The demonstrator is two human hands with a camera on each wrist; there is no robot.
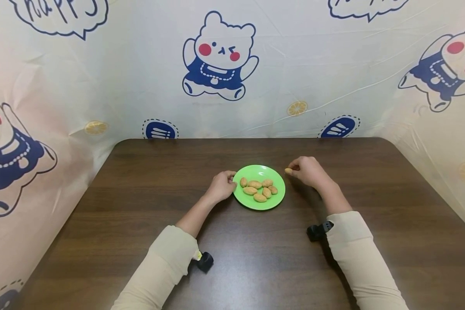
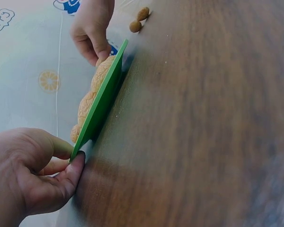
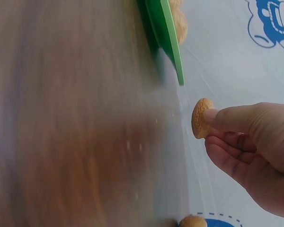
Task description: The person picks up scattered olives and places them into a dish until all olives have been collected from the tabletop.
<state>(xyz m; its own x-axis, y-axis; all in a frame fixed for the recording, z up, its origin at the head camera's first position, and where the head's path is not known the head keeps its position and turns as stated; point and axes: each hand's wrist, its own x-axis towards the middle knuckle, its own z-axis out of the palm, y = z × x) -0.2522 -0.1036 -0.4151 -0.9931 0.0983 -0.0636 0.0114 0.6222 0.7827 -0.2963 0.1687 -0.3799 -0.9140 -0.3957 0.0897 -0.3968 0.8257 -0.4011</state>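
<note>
A round green plate with several unshelled peanuts on it lies toward the back of the table. At its left rim, my left hand pinches the edge between thumb and fingers. The left wrist view shows the plate edge-on, with the left hand gripping its near end. Just right of the plate, my right hand holds one peanut between thumb and fingers. This peanut shows clearly in the right wrist view, apart from the plate's rim.
Two loose peanuts appear on the table beyond the plate in the left wrist view, and a peanut shows at the right wrist view's bottom edge. The brown wooden table meets a printed cloth behind and at both sides.
</note>
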